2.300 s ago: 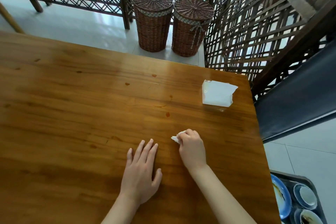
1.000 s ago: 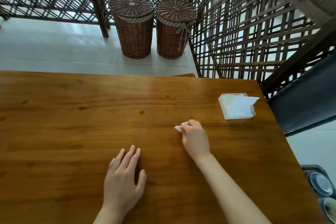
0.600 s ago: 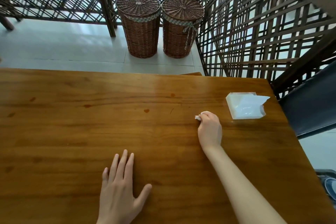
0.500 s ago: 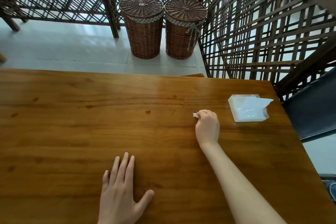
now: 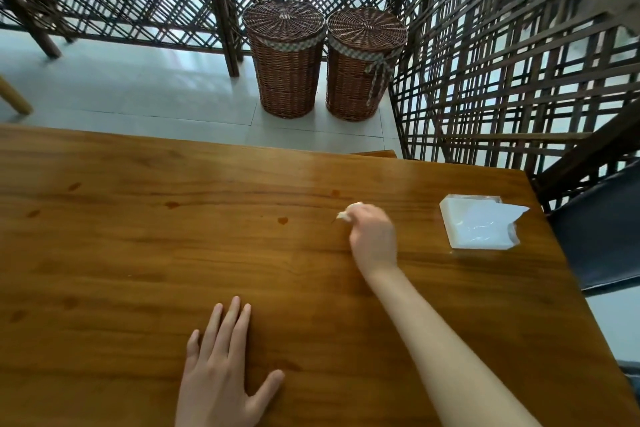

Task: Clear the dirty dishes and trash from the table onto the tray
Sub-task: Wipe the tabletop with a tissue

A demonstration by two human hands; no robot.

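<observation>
My right hand (image 5: pixel 373 239) grips a small crumpled white tissue (image 5: pixel 347 213) and presses it onto the brown wooden table (image 5: pixel 138 270), right of centre. Only the tip of the tissue shows past my fingers. My left hand (image 5: pixel 221 371) lies flat on the table near the front edge, fingers straight and slightly spread, holding nothing. Several small reddish-brown stains (image 5: pixel 283 220) dot the wood left of the tissue. The tray with the dishes is out of view.
A white tissue pack (image 5: pixel 479 225) in clear wrap lies near the table's far right corner. Two lidded wicker baskets (image 5: pixel 287 59) stand on the tiled floor behind the table. Dark wooden lattice screens (image 5: pixel 502 62) line the back and right. A dark seat (image 5: pixel 602 232) sits at the right.
My right hand has slid the tissue away from me across the table toward the far stains. My left hand stayed flat on the wood. The tray at the lower right has left the view.
</observation>
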